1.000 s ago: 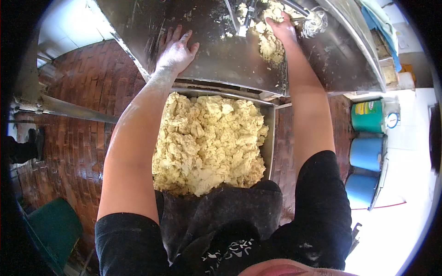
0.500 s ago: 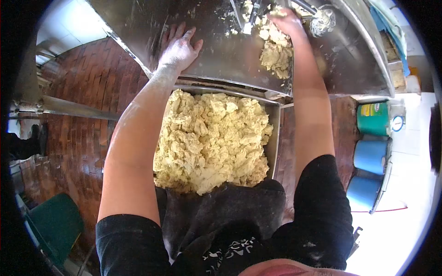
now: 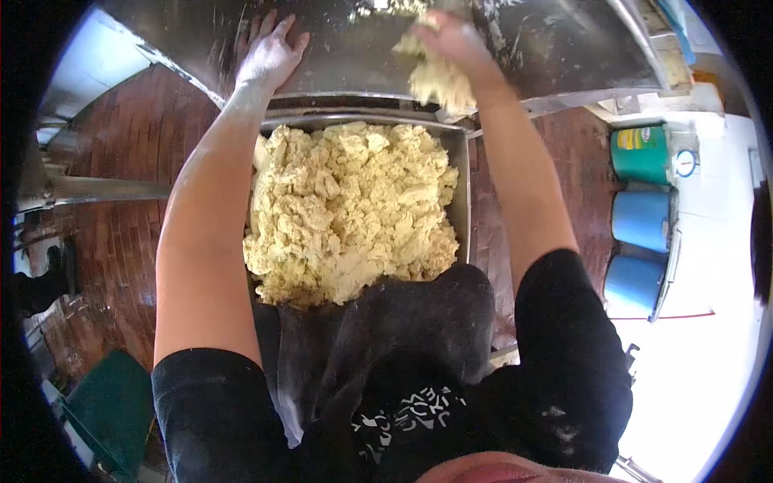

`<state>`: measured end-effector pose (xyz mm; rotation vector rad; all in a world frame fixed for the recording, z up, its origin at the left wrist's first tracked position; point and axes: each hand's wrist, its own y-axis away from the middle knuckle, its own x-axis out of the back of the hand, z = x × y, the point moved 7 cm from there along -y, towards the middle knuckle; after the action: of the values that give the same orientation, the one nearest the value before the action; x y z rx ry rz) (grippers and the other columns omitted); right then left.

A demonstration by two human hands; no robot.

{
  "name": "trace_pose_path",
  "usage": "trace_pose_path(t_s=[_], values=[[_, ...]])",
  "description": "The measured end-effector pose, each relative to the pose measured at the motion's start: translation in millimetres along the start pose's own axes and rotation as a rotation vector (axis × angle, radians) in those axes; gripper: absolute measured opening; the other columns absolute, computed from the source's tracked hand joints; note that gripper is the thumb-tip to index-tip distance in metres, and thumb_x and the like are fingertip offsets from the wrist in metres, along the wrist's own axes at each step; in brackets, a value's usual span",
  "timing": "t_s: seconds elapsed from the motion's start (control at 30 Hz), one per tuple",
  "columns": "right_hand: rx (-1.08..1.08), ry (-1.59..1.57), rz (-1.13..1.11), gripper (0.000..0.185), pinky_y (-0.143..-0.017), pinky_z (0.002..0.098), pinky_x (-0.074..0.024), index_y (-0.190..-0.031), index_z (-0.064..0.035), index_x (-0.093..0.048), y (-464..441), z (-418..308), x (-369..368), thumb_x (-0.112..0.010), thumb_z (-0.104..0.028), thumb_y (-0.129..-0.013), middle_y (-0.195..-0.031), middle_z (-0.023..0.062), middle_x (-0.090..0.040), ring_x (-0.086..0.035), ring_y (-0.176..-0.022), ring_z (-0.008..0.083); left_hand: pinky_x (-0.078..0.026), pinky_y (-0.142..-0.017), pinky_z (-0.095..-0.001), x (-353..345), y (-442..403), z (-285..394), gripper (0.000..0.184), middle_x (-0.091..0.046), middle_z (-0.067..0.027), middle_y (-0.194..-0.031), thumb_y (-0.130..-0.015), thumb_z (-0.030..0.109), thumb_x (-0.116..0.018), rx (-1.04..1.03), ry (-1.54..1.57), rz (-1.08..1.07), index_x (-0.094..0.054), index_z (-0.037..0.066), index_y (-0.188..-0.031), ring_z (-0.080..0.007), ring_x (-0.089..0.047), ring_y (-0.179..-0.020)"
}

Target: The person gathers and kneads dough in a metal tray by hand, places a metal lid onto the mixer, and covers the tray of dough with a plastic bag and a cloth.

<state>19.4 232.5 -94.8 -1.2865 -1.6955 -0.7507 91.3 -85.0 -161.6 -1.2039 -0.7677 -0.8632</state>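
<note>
While the left hand (image 3: pixel 272 59) rests with fingers spread on the metal surface (image 3: pixel 346 71) at upper left, the right hand (image 3: pixel 455 42), nearer the dough clump (image 3: pixel 441 84) at upper centre, is too blurred to tell whether its fingers grip. The clump lies just below them, long axis slanting down rightward, above the bin (image 3: pixel 460 173) in the frame.

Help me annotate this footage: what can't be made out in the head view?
Head view:
Right hand and dough lump: blurred, apparently by motion.
Container: near side hidden by dark cloth.
Metal table: far side cut off by the top edge.
Green bucket: label text too small to read.
</note>
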Motion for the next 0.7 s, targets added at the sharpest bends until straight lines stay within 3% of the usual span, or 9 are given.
trace_pose_path(t_s=[0.03,0.13,0.27,0.3,0.4,0.47,0.53,0.6,0.7], values=[[0.106,0.162,0.022,0.073,-0.099,0.0465,-0.0543,-0.138,-0.0162,-0.058,6.5,14.2,-21.0,-0.061,-0.07,-0.089,-0.13,0.0222,-0.064,-0.064,-0.115,0.0355,-0.019,-0.124,-0.05,1.1,1.1,-0.1,0.062,-0.034,-0.0107,-0.162,-0.096,0.056,-0.052,0.024,0.015,-0.044,-0.051,0.023,-0.148,-0.0337,-0.026,-0.151],[0.333,0.165,0.078,0.062,-0.102,0.0511,-0.0504,-0.135,-0.013,-0.059,114.5,-11.4,-61.3,-0.061,-0.057,-0.092,-0.13,0.0203,-0.062,-0.06,-0.118,0.036,-0.019,-0.124,-0.0487,5.6,2.8,0.9,0.061,-0.035,-0.0104,-0.162,-0.097,0.056,-0.05,0.038,-0.02,-0.047,-0.05,0.024,-0.149,-0.033,-0.027,-0.151],[0.061,-0.2,-0.277,0.046,-0.106,0.0573,-0.0452,-0.13,-0.0089,-0.061,266.8,-20.4,-165.5,-0.061,-0.04,-0.097,-0.129,0.0177,-0.06,-0.054,-0.122,0.0367,-0.021,-0.124,-0.0492,3.7,3.9,0.3,0.06,-0.036,-0.0103,-0.161,-0.097,0.055,-0.051,0.038,0.019,-0.023,-0.051,0.022,-0.148,-0.0338,-0.028,-0.151],[0.496,0.298,-0.143,0.048,-0.108,0.0587,-0.043,-0.134,-0.0095,-0.059,298.5,-52.5,-165.1,-0.058,-0.042,-0.098,-0.132,0.0175,-0.059,-0.054,-0.124,0.0398,-0.021,-0.123,-0.0496,2.9,3.2,0.7,0.06,-0.036,-0.0104,-0.161,-0.097,0.055,-0.051,0.031,0.043,-0.008,-0.052,0.022,-0.147,-0.0341,-0.028,-0.15],[0.289,0.32,-0.32,0.053,-0.111,0.0579,-0.0409,-0.14,-0.0109,-0.055,295.4,-41.8,-199.1,-0.055,-0.045,-0.099,-0.139,0.0151,-0.058,-0.049,-0.132,0.0407,-0.022,-0.123,-0.0512,8.0,2.6,3.6,0.059,-0.037,-0.011,-0.161,-0.097,0.054,-0.053,0.058,0.087,-0.065,-0.054,0.021,-0.146,-0.0348,-0.03,-0.149],[0.286,0.322,-0.424,0.056,-0.113,0.0554,-0.0389,-0.146,-0.0142,-0.051,288.2,-36.0,-206.5,-0.053,-0.046,-0.1,-0.142,0.0156,-0.055,-0.047,-0.134,0.0382,-0.02,-0.123,-0.0524,9.3,3.7,3.3,0.059,-0.038,-0.0115,-0.16,-0.097,0.053,-0.052,0.104,0.17,-0.121,-0.053,0.022,-0.146,-0.0349,-0.031,-0.149],[0.146,0.141,-0.615,0.058,-0.122,0.0537,-0.0253,-0.148,-0.0167,-0.051,280.1,-49.7,-188.1,-0.051,-0.05,-0.101,-0.147,0.0147,-0.053,-0.041,-0.143,0.0387,-0.021,-0.122,-0.0525,19.6,4.9,9.9,0.059,-0.04,-0.0127,-0.159,-0.096,0.053,-0.052,0.071,0.07,-0.087,-0.052,0.023,-0.147,-0.0356,-0.032,-0.148],[0.175,0.202,-0.441,0.058,-0.122,0.053,-0.0249,-0.148,-0.0172,-0.051,284.1,-42.5,-202.1,-0.052,-0.05,-0.1,-0.145,0.015,-0.055,-0.041,-0.142,0.0382,-0.023,-0.121,-0.0534,33.0,6.1,14.8,0.056,-0.042,-0.0148,-0.157,-0.094,0.048,-0.058,0.068,0.138,-0.056,-0.058,0.018,-0.142,-0.038,-0.032,-0.148],[0.087,0.215,-0.596,0.065,-0.121,0.0543,-0.0248,-0.151,-0.0181,-0.045,284.5,-52.9,-190.0,-0.053,-0.054,-0.098,-0.156,0.0135,-0.042,-0.032,-0.147,0.0375,-0.025,-0.121,-0.0518,38.3,7.2,16.1,0.054,-0.042,-0.0181,-0.156,-0.094,0.044,-0.061,0.063,0.193,-0.048,-0.06,0.015,-0.139,-0.0405,-0.033,-0.147]])
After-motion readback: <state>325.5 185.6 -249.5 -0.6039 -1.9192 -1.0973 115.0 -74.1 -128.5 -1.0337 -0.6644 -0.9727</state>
